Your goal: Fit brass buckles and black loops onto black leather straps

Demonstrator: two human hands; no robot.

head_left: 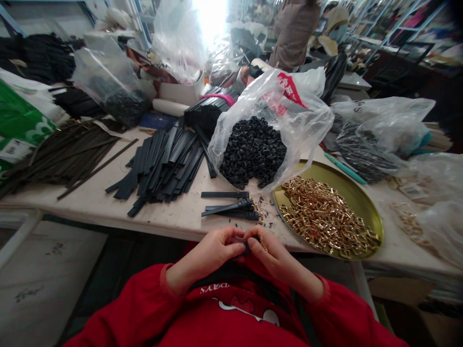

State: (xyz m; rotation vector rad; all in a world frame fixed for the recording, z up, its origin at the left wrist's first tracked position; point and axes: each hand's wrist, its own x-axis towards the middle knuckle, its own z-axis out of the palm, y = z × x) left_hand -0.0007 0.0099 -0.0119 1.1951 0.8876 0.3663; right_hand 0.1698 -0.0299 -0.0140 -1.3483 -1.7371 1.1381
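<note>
My left hand (221, 249) and my right hand (272, 252) meet just off the table's front edge, fingers pinched together. Between them is a black strap (246, 247), mostly hidden by the fingers. A gold buckle (264, 244) pokes out beside my right fingers. Just beyond my hands lie several black straps with gold buckles (231, 209). An open plastic bag (307, 120) of small black loops (253, 152) stands behind those. To the right, a gold-coloured round tray (374, 214) holds a heap of gold buckles (325, 214).
Loose black straps (168, 161) are piled left of centre, with dark brown strips (72, 154) farther left. A teal pen-like tool (345, 168) lies behind the tray. Plastic bags (383, 125) crowd the right side. A person (294, 36) is in the background.
</note>
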